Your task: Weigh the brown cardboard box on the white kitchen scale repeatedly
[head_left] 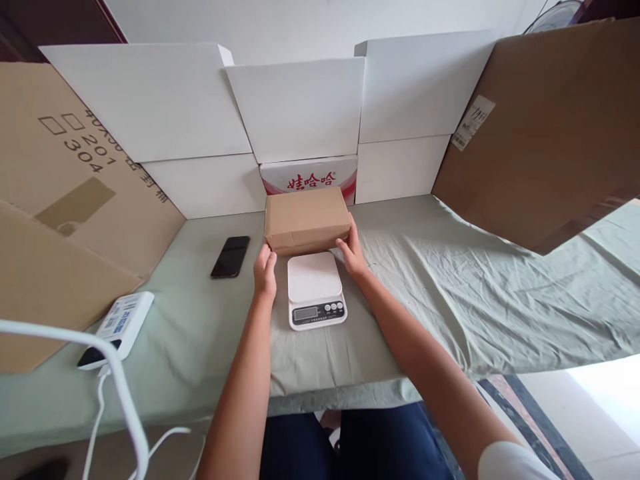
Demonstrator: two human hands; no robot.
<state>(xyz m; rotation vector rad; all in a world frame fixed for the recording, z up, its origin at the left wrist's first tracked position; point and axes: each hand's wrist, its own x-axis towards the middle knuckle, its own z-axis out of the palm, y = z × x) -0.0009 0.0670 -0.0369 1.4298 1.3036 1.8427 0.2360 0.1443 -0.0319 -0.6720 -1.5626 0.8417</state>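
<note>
A small brown cardboard box [306, 219] sits just behind a white digital kitchen scale [314, 288] on a table covered with pale green cloth [450, 293]. My left hand [265, 270] grips the box's lower left corner. My right hand [353, 252] holds its right end, thumb against the front face. The box appears slightly raised over the scale's back edge; I cannot tell whether it touches the scale. The scale's plate is bare, and its display and buttons face me.
A black phone [231, 256] lies left of the box. A white power bank [118, 327] with white cables sits near the front left edge. White boxes [300, 107] and a red-printed carton [310, 177] line the back. Brown cardboard sheets [550, 127] stand on both sides.
</note>
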